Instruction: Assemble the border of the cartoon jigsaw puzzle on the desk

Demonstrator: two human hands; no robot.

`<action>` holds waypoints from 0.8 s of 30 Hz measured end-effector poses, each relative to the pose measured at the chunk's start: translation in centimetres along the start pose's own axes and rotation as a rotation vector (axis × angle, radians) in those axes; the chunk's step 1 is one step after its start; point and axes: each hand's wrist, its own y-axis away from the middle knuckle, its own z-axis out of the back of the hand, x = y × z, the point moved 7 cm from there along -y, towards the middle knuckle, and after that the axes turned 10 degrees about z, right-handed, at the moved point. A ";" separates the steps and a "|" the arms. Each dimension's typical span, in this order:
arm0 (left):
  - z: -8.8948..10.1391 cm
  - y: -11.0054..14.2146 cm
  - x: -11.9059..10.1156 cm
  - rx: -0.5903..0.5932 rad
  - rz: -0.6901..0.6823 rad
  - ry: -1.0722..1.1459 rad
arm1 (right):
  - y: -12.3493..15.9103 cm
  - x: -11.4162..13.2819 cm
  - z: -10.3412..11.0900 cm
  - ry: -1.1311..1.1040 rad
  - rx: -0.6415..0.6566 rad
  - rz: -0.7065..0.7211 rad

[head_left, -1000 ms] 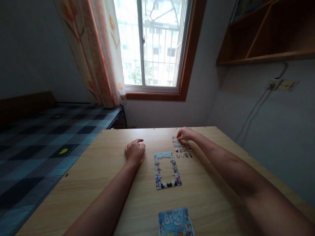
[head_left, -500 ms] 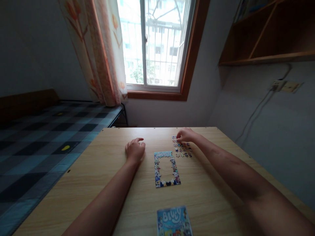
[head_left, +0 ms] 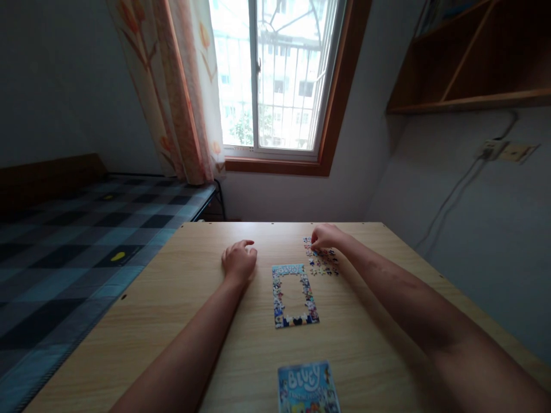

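My right hand (head_left: 328,235) is at the far right of the table, its fingers pinched together down at the loose jigsaw puzzle pieces (head_left: 323,265). A puzzle piece seems to be at its fingertips, mostly hidden by the fingers. The loose pieces lie in rough rows below and beside that hand. Left of them lies a rectangular puzzle border (head_left: 276,298), joined all round with bare wood inside. My left hand (head_left: 239,261) rests on the tabletop to the left of the border, fingers loosely bent, thumb and forefinger apart, holding nothing visible.
A blue picture box or card lettered "Bluey" (head_left: 306,387) lies at the near edge of view on the wooden table (head_left: 172,310). A checked bed (head_left: 86,229) stands at left. Beyond are a window (head_left: 284,80) and curtain; a wall shelf (head_left: 469,97) hangs at right.
The whole view has shifted slightly, so everything appears a little further right. Both hands keep nearly the same places on the table, the right still pinching at the loose pieces.
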 end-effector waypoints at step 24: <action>1.7 3.9 -4.3 -0.091 -0.541 0.263 | 6.7 7.9 -1.5 -1.608 -0.218 0.113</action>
